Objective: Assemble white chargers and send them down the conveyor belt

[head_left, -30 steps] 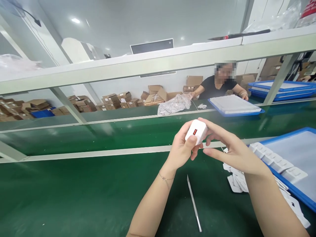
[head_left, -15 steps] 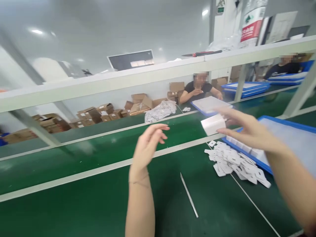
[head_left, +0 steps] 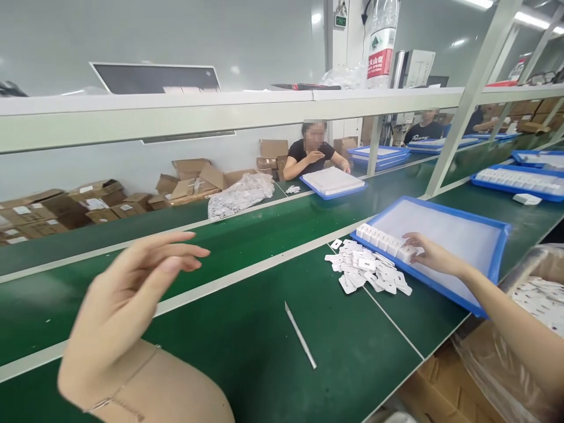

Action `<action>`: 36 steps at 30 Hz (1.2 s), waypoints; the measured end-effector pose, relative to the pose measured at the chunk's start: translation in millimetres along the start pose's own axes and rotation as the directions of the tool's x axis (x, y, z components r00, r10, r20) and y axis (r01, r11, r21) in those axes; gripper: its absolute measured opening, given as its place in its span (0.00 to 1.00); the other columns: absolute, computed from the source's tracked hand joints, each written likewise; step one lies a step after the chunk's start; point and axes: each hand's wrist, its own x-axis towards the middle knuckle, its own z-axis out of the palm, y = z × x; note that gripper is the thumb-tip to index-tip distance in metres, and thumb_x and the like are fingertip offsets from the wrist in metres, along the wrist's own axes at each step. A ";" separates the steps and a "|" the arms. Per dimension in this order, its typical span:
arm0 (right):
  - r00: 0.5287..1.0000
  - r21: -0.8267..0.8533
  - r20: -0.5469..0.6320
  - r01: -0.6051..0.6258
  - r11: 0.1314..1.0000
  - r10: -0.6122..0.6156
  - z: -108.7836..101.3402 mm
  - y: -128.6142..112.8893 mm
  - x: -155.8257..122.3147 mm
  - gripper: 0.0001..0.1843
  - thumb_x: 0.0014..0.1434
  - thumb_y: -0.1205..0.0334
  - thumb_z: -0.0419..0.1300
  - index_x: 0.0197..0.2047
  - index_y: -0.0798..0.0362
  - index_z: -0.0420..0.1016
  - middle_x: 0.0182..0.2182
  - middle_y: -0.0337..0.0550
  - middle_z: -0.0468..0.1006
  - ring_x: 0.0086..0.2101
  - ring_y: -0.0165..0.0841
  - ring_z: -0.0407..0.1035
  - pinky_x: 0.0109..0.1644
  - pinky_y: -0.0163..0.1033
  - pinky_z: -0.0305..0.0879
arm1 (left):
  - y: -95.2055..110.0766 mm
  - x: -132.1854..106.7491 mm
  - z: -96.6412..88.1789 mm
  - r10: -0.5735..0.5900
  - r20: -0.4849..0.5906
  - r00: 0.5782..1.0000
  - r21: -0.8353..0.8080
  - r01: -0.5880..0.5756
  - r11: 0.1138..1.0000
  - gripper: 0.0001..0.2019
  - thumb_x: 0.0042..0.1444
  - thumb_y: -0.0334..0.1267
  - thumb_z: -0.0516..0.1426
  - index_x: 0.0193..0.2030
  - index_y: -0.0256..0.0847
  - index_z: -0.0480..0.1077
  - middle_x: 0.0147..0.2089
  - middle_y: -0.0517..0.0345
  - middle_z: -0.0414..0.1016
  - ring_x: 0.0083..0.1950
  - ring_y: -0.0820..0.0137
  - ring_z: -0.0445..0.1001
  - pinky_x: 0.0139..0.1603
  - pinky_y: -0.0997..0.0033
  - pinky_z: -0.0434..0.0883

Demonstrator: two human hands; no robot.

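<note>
The white block (head_left: 406, 254) now sits at the end of a row of like blocks (head_left: 379, 238) along the near left edge of the blue tray (head_left: 500, 247). A second ago it was up in the air between both hands, its red port showing; half a second ago the right hand alone was carrying it towards the tray. The right hand (head_left: 429, 254) reaches in from 3 o'clock of the block, fingertips closed over it. The left hand (head_left: 132, 294) has let go and is raised far off at 9 o'clock, open, fingers loosely spread, holding nothing.

The rest of the tray shows only its pale liner. Just outside its edge, at 7 o'clock of the block, a heap of flat white pieces (head_left: 368, 273) lies on the green belt (head_left: 220, 329). Further out at 8 o'clock lies a thin metal rod (head_left: 300, 335). At 4 o'clock a bag-lined carton (head_left: 484, 364) holds more white pieces.

At 11 o'clock, across the belt, a seated person (head_left: 311, 154) has a second blue tray (head_left: 332, 182) filled with white parts, with a clear plastic bag (head_left: 240, 194) of parts well to its 9 o'clock. At 2 o'clock a further tray (head_left: 520, 181) carries rows of white blocks
</note>
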 end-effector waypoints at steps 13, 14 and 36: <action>0.914 0.746 -0.123 0.343 0.571 -0.387 10.4 -169.6 36.9 0.21 0.68 0.40 0.50 0.61 0.33 0.64 0.58 0.40 0.74 0.62 0.40 0.65 0.67 0.54 0.63 | 33.2 15.2 49.1 -0.294 0.492 0.819 0.248 0.192 0.950 0.22 0.62 0.59 0.53 0.56 0.50 0.72 0.48 0.54 0.80 0.47 0.63 0.79 0.32 0.76 0.77; 0.895 0.799 -0.089 0.326 0.506 -0.437 18.8 -187.1 40.7 0.21 0.68 0.39 0.50 0.61 0.33 0.65 0.57 0.39 0.75 0.62 0.40 0.65 0.66 0.53 0.64 | 35.4 14.1 47.6 -0.291 0.512 0.808 0.250 0.184 0.951 0.22 0.62 0.58 0.53 0.55 0.50 0.72 0.48 0.54 0.80 0.47 0.63 0.79 0.31 0.77 0.77; 0.728 -0.127 0.617 0.468 0.875 -0.299 190.4 -251.1 15.6 0.17 0.60 0.70 0.55 0.20 0.53 0.63 0.18 0.43 0.72 0.22 0.37 0.71 0.28 0.36 0.55 | 41.0 -10.9 6.0 0.014 0.081 0.997 0.069 -0.019 0.997 0.08 0.64 0.37 0.58 0.47 0.42 0.75 0.37 0.57 0.81 0.37 0.70 0.80 0.40 0.71 0.78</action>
